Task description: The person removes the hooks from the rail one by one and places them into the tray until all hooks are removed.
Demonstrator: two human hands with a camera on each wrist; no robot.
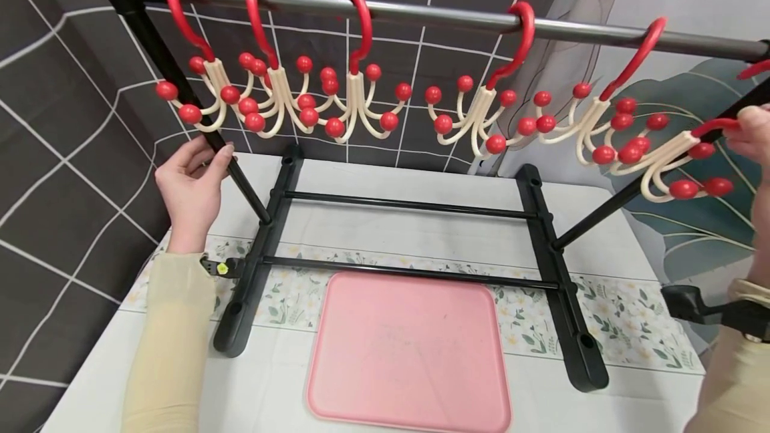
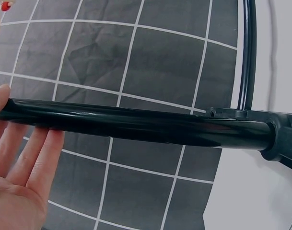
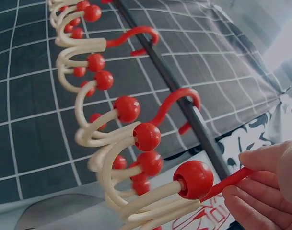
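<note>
Hanger (image 1: pixel 680 146), cream, red-balled: one, at the right end of the dark rail (image 1: pixel 445 15), its red hook (image 1: pixel 712 126) pinched in the fingers of the right hand (image 1: pixel 759 135); whether it bears on the rail, I cannot tell. Matching hangers (image 1: pixel 355 99): five, hung along the rail. Left hand (image 1: pixel 192 192): fingers and thumb around the left post (image 1: pixel 243 182). Pink tray (image 1: pixel 409 353): one, flat on the white tabletop (image 1: pixel 259 379), beside the front crossbar (image 1: pixel 409 271).

Setting: I faced a white table (image 1: pixel 391 229) with a floral band (image 1: pixel 637 326); dark grey, white-gridded wall covering (image 1: pixel 42 159) rose behind.
</note>
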